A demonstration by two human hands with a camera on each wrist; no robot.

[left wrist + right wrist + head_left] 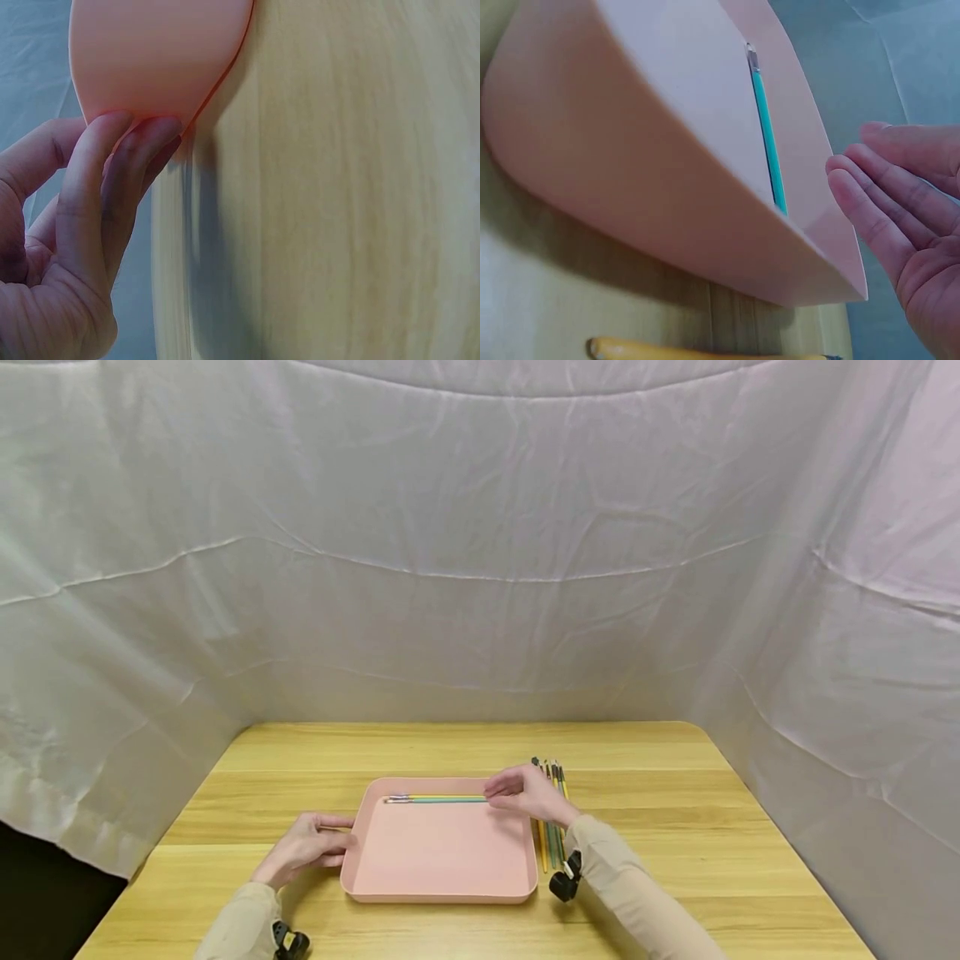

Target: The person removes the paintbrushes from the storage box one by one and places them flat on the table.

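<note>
Two brushes (438, 798) lie in the pink tray (442, 893), long axes running sideways, their near ends just at your right hand (528, 793), whose fingers are relaxed and hold nothing. Your left hand (307, 847) rests straight fingertips against the tray's left wall. More brushes (553, 839) lie on the surface (750, 860) beneath your right wrist.

Your wooden table (465, 752) carries a pink tray (442, 893) at centre — and just beside its right edge, a loose bundle of brushes (553, 839) lying lengthwise on the wood.
</note>
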